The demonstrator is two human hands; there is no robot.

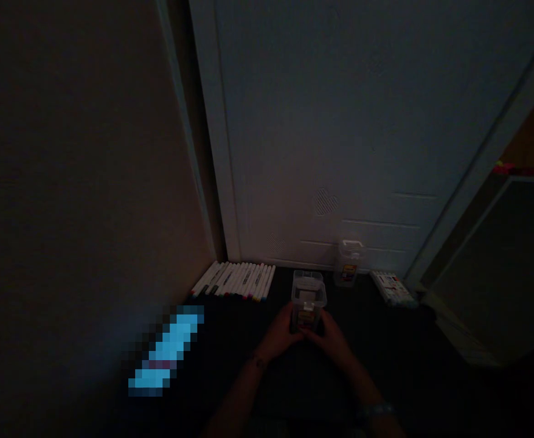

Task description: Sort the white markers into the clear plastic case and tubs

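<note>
A clear plastic container (309,293) with a small dark label on its front stands on the dark tabletop, its lid tipped back behind the opening. My left hand (281,333) wraps round its left side, and my right hand (332,337) grips the right side. The thumbs come close together at the lower front. Behind and to the right is a second clear container (349,267) with a handle on top and a similar label. Dim light hides the finer detail of the fingers.
A row of white markers (237,280) with coloured ends lies at the back left. At the back right rests a flat pack of markers (393,288). A bright blurred-out screen (169,350) sits at the left. A pale panelled surface (331,134) rises behind the table.
</note>
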